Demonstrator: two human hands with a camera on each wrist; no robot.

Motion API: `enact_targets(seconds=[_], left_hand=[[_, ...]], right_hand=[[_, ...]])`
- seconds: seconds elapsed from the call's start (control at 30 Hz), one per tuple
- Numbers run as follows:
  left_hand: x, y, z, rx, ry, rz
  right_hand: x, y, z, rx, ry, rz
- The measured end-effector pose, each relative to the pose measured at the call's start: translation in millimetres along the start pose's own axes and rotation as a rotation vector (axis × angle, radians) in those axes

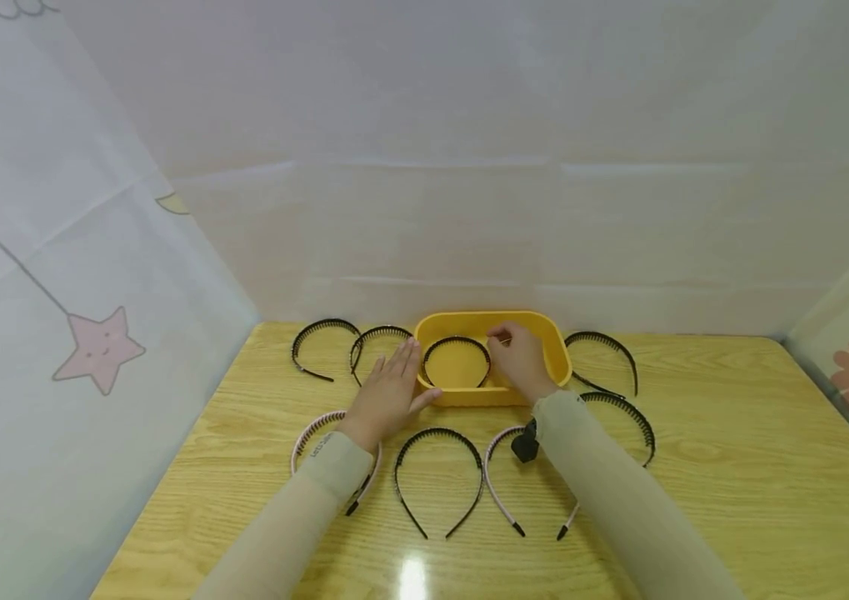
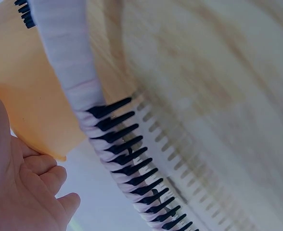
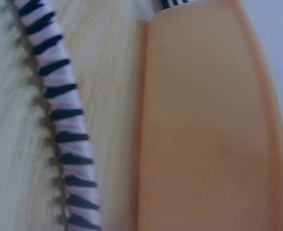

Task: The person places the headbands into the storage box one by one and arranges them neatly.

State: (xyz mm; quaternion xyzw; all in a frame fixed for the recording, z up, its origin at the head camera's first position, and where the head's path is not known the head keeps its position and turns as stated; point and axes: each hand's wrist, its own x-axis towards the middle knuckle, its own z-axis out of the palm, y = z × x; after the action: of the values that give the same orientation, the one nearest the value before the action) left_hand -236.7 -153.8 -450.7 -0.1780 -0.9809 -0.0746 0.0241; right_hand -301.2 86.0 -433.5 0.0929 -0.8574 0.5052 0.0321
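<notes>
A yellow tray (image 1: 494, 397) stands near the table's back edge, with a black toothed headband (image 1: 456, 339) inside it. My left hand (image 1: 387, 396) rests against the tray's left side, fingers extended and thumb at the front rim. Reaching into the tray, my right hand (image 1: 520, 358) has curled fingers and pinches the headband's right side; its fingertips are partly hidden. In the left wrist view, a pink headband (image 2: 69, 53) with black teeth crosses before the tray (image 2: 31, 86). The right wrist view shows another pink headband (image 3: 67, 125) beside the tray wall (image 3: 204, 120).
Black headbands lie left of the tray (image 1: 312, 325) (image 1: 379, 330) and right of it, one at the back (image 1: 619, 348) and one nearer (image 1: 637, 417). In front lies another black headband (image 1: 439, 431) between two pink ones. A pale cloth backdrop (image 1: 424, 225) hangs behind the wooden table (image 1: 754, 467).
</notes>
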Motion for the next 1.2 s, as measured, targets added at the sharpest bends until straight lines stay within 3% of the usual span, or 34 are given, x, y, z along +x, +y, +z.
enact_targets(seconds=[0.27,0.8,0.9,1.1,1.2], left_hand=[[0.4,1.6,-1.2,0.001,0.004,0.016],[2.0,8.0,-1.5,-0.004,-0.005,0.009],[2.7,8.8,-1.9,0.0,-0.003,0.01],[3.3,8.9,-1.2,0.005,0.004,0.009],[3.8,8.5,-0.3,0.008,0.007,0.011]], right_hand=[[-7.7,5.9,-29.6,0.076,0.025,-0.105],[-34.6,24.3,-114.4,-0.033,0.177,-0.157],[-36.2,31.0,-128.0,-0.054,0.183,-0.126],[-32.8,54.2,-155.2,0.024,0.198,0.045],[-30.4,66.2,-166.5,0.01,0.213,0.099]])
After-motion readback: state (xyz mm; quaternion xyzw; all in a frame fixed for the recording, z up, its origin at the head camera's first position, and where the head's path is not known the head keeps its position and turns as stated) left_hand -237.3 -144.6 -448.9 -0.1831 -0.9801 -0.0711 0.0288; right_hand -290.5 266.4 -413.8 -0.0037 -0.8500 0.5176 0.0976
